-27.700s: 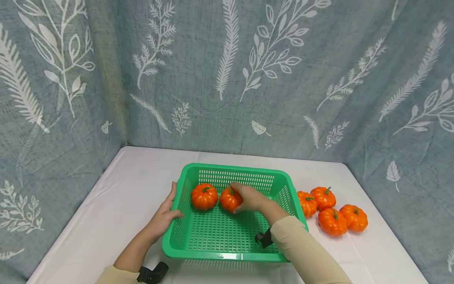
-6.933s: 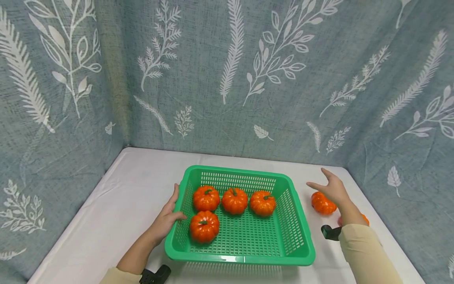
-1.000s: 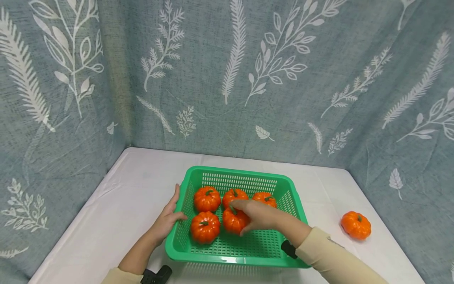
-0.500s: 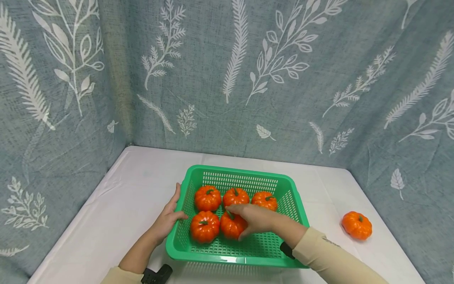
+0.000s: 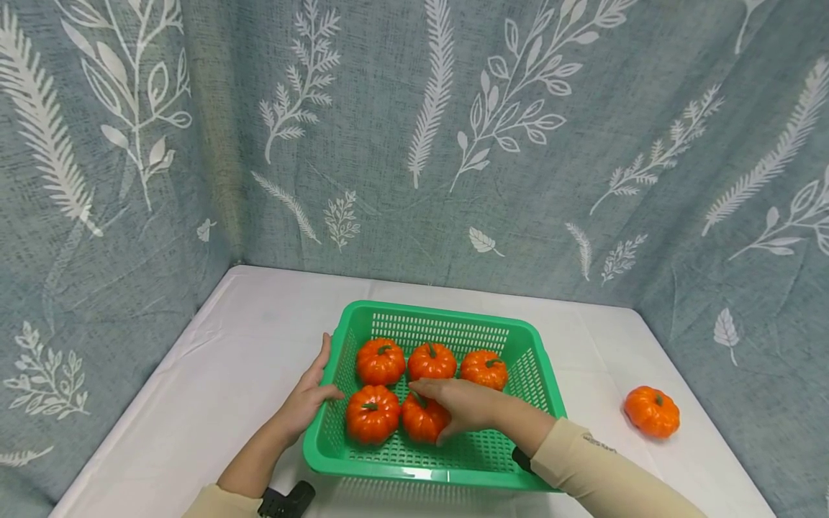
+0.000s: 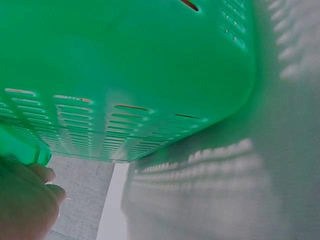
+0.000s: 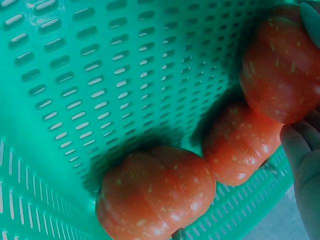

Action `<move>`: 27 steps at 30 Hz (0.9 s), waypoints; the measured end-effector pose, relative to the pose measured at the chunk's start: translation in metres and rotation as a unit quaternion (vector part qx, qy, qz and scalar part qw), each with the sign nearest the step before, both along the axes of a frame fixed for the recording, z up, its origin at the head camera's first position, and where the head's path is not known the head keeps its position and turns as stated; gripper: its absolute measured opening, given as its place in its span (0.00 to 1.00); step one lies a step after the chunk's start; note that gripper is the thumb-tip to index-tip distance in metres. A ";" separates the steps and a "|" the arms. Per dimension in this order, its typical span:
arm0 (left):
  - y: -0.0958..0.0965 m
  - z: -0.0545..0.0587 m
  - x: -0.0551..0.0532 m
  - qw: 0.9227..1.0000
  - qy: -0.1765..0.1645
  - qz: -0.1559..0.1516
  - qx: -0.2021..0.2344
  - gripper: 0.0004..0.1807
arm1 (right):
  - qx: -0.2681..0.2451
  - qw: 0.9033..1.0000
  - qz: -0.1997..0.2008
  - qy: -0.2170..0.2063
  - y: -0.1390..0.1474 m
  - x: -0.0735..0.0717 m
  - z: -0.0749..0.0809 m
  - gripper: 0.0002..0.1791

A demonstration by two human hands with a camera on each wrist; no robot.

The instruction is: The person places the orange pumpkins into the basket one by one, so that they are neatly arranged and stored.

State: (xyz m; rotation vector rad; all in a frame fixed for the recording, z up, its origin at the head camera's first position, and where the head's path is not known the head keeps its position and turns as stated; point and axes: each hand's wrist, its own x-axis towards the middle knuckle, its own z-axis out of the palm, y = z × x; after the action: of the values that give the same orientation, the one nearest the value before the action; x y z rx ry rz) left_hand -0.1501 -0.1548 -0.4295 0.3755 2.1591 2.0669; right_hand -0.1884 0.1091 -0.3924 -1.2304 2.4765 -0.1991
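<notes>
A green plastic basket [image 5: 440, 476] with slotted walls stands on the table. My left hand [image 5: 301, 403] grips its left rim, thumb inside; the left wrist view shows curled fingertips [image 6: 57, 192] by the basket's outer wall [image 6: 140, 65]. Inside, my right hand [image 5: 469, 401] holds an orange toy pumpkin [image 5: 419, 423], thumb on the near side and fingers over the far side. This pumpkin sits right beside the front-left pumpkin [image 5: 372, 415]. Behind them is a row of three: a left pumpkin [image 5: 380, 361], a middle pumpkin [image 5: 432, 361] and a right pumpkin [image 5: 483, 369].
One more orange pumpkin [image 5: 651, 411] lies on the white-covered table [image 5: 259, 309], right of the basket. A grey-blue leaf-print curtain [image 5: 376, 144] borders the table at the back and sides. The basket's front-right part shows bare slotted floor [image 5: 482, 450].
Since the oldest frame, pumpkins have gone from the table at right into the basket. Within the last second, my right hand has shifted its pumpkin left and nearer, against the front-left one.
</notes>
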 end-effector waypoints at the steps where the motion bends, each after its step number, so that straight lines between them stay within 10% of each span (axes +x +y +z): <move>1: 0.000 0.000 0.000 1.000 0.001 -0.001 0.000 0.53 | 0.001 1.000 0.001 0.001 0.000 0.000 0.000 0.47; 20: 0.001 0.003 0.001 1.000 -0.003 0.000 -0.001 0.54 | -0.062 0.997 -0.049 -0.027 0.020 0.001 0.020 0.49; 27: 0.000 0.003 0.002 1.000 -0.005 0.000 0.001 0.55 | -0.123 0.989 -0.081 0.025 0.049 -0.003 0.041 0.50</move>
State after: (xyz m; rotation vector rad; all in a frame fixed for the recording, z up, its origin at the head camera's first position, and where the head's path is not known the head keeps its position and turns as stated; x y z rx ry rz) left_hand -0.1485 -0.1544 -0.4263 0.3640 2.1508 2.0668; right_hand -0.1914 0.1585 -0.3514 -1.1365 2.6588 -0.5379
